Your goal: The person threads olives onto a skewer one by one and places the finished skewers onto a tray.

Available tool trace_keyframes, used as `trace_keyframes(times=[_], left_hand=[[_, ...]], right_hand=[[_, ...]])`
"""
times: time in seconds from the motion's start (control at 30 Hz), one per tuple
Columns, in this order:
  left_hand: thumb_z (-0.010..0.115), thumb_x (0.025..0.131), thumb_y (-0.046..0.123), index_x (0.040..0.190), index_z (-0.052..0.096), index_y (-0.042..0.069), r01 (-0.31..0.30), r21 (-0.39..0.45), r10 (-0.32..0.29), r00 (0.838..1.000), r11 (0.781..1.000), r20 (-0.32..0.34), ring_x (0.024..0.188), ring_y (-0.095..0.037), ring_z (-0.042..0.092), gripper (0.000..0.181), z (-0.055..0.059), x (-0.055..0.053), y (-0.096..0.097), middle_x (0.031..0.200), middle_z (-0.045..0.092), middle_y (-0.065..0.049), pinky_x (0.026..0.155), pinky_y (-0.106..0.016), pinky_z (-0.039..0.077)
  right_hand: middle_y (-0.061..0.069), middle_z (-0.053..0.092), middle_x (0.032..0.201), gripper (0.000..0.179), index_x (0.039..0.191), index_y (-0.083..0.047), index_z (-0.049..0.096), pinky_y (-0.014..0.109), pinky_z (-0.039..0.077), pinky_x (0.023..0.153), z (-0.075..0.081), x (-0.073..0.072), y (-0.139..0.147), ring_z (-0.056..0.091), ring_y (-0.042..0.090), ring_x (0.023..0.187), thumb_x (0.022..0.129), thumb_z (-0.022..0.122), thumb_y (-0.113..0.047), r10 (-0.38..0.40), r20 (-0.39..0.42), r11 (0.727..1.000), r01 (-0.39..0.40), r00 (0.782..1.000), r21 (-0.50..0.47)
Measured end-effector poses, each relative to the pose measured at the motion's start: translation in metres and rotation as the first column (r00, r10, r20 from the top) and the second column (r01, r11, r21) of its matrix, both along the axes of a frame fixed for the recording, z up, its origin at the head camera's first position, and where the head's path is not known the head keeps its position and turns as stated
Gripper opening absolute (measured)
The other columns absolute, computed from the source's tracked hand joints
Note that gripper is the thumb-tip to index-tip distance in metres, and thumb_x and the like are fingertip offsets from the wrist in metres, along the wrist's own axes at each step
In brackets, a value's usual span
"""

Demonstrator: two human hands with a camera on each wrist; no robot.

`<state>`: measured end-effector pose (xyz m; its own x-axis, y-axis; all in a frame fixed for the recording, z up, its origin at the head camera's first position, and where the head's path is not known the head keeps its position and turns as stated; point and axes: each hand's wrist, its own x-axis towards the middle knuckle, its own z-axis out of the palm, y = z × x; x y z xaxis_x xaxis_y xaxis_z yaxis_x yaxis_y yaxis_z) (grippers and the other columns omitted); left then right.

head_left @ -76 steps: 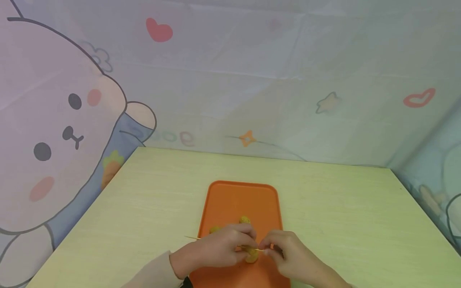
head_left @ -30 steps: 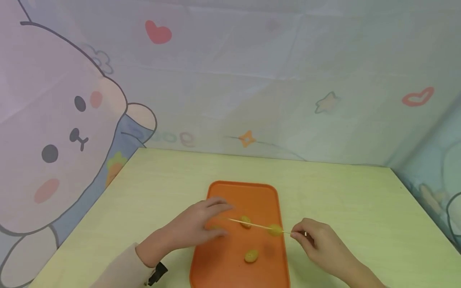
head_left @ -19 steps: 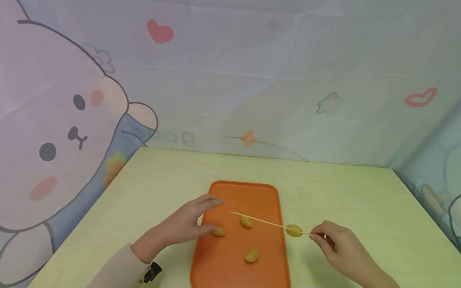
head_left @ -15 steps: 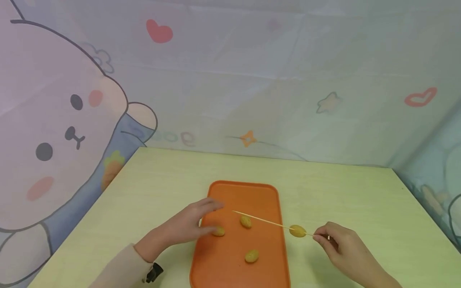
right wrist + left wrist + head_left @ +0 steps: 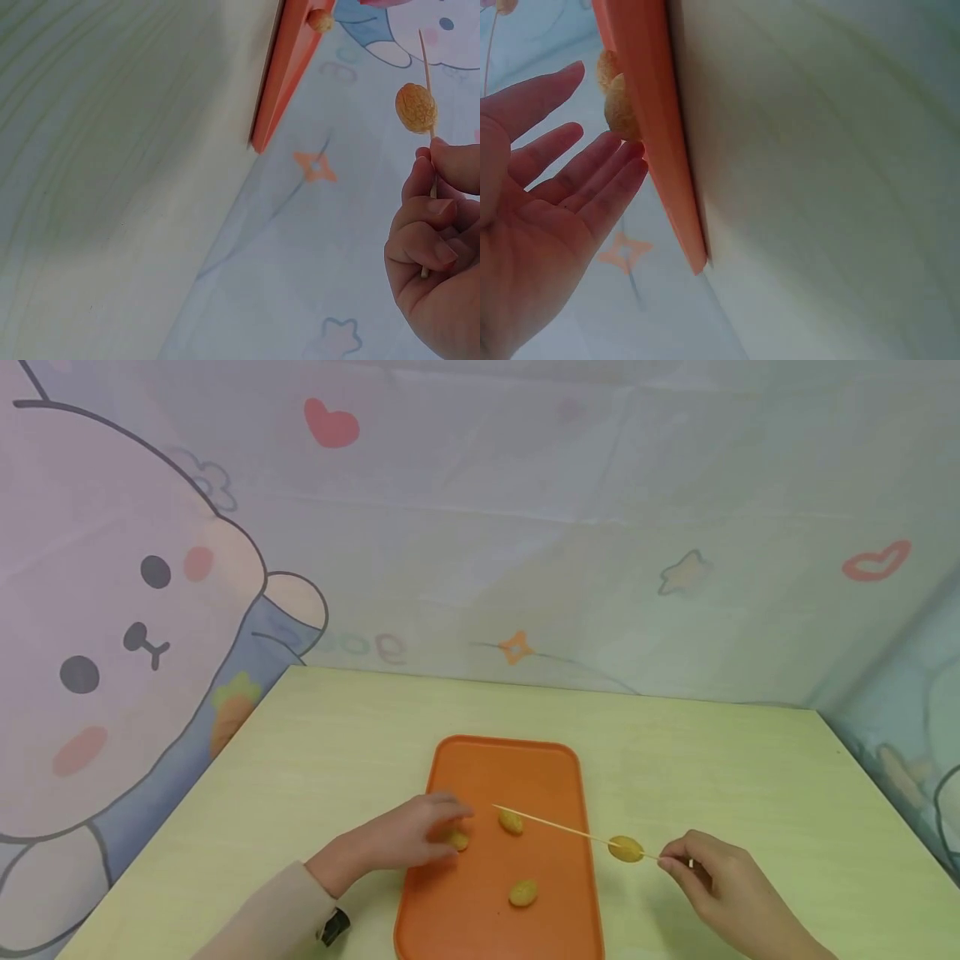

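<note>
My right hand (image 5: 720,881) pinches the blunt end of a thin wooden skewer (image 5: 555,825) between thumb and fingers, right of the orange tray (image 5: 495,768). One wrinkled yellow oval fruit (image 5: 626,849) is threaded on the skewer near my fingertips; the pointed end reaches left over the tray. The right wrist view shows that fruit (image 5: 416,108) up close. Over the tray's left side my left hand (image 5: 408,835) spreads its thumb and fingers about another fruit (image 5: 458,840), partly hidden. Two more fruits, one farther back (image 5: 512,822) and one nearer (image 5: 522,892), lie on the tray.
The tray lies on a pale yellow-green table (image 5: 712,760). Behind it hangs a cloth backdrop (image 5: 480,527) with cartoon prints. A black strap piece (image 5: 334,927) shows under the left sleeve.
Both hands were together on the skewer over the tray. My right hand has drawn it rightward with the fruit on it, while my left has let go and moved to the left-hand fruit.
</note>
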<state>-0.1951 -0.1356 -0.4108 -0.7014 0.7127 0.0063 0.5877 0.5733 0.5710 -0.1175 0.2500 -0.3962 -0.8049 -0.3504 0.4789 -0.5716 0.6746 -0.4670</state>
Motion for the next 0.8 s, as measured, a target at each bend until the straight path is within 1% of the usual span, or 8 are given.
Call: trace_keyframes(times=[0.1, 0.2, 0.23, 0.43, 0.57, 0.8], left_hand=[[0.066, 0.092, 0.015, 0.125, 0.06, 0.001, 0.007, -0.01, -0.007, 1.0, 1.0, 0.01, 0.105, -0.018, 0.057, 0.037, -0.0017, -0.0024, 0.0006, 0.115, 0.06, -0.004, 0.091, -0.032, 0.049], [0.064, 0.094, 0.018, 0.124, 0.062, 0.001, 0.003, -0.021, -0.003, 1.0, 1.0, 0.01, 0.104, -0.018, 0.057, 0.034, -0.0032, -0.004, 0.0009, 0.114, 0.061, -0.005, 0.09, -0.03, 0.05], [0.063, 0.094, 0.017, 0.123, 0.062, -0.001, 0.003, -0.027, -0.003, 1.0, 1.0, 0.013, 0.104, -0.021, 0.058, 0.034, 0.0012, -0.0024, 0.0021, 0.114, 0.062, -0.008, 0.09, -0.032, 0.05], [0.064, 0.093, 0.019, 0.12, 0.064, -0.001, -0.01, -0.056, 0.009, 1.0, 0.998, -0.025, 0.102, -0.021, 0.059, 0.033, -0.0016, -0.0062, 0.0012, 0.111, 0.064, -0.01, 0.09, -0.033, 0.05], [0.065, 0.093, 0.019, 0.119, 0.064, -0.002, -0.019, -0.06, 0.018, 1.0, 0.998, -0.02, 0.099, -0.019, 0.058, 0.034, -0.0028, -0.0066, 0.0015, 0.109, 0.064, -0.009, 0.088, -0.032, 0.05], [0.067, 0.092, 0.018, 0.118, 0.064, -0.002, -0.014, -0.07, 0.015, 1.0, 0.997, 0.006, 0.102, -0.019, 0.059, 0.034, -0.0038, -0.0053, 0.0033, 0.111, 0.066, -0.009, 0.089, -0.031, 0.05]], right_hand=[[-0.021, 0.047, 0.07, 0.027, 0.083, -0.021, 0.064, 0.016, 0.036, 0.048, -0.0008, 0.0002, 0.0, 0.036, -0.005, 0.056, 0.081, 0.072, 0.005, 0.002, 0.014, 1.0, -0.001, 1.0, -0.005], [-0.021, 0.047, 0.07, 0.027, 0.084, -0.021, 0.064, 0.016, 0.037, 0.048, -0.0012, -0.0002, -0.0003, 0.037, -0.005, 0.056, 0.081, 0.072, 0.005, 0.008, 0.016, 1.0, -0.008, 1.0, -0.008], [-0.021, 0.047, 0.071, 0.027, 0.084, -0.021, 0.063, 0.016, 0.037, 0.048, -0.0013, -0.0005, -0.0003, 0.037, -0.005, 0.056, 0.081, 0.072, 0.005, 0.014, 0.012, 1.0, -0.014, 1.0, -0.01], [-0.021, 0.048, 0.071, 0.026, 0.084, -0.021, 0.063, 0.016, 0.037, 0.048, -0.0017, -0.0003, -0.0017, 0.037, -0.005, 0.056, 0.082, 0.071, 0.004, 0.023, 0.023, 1.0, -0.023, 0.999, -0.014], [-0.022, 0.05, 0.072, 0.027, 0.084, -0.022, 0.063, 0.015, 0.037, 0.048, -0.0026, -0.0003, -0.0023, 0.037, -0.006, 0.057, 0.082, 0.071, 0.004, 0.027, 0.015, 1.0, -0.027, 1.0, -0.014], [-0.022, 0.05, 0.072, 0.028, 0.084, -0.022, 0.063, 0.014, 0.037, 0.048, -0.0038, -0.0006, -0.0025, 0.037, -0.006, 0.057, 0.081, 0.072, 0.004, 0.036, -0.001, 0.999, -0.036, 0.999, -0.015]])
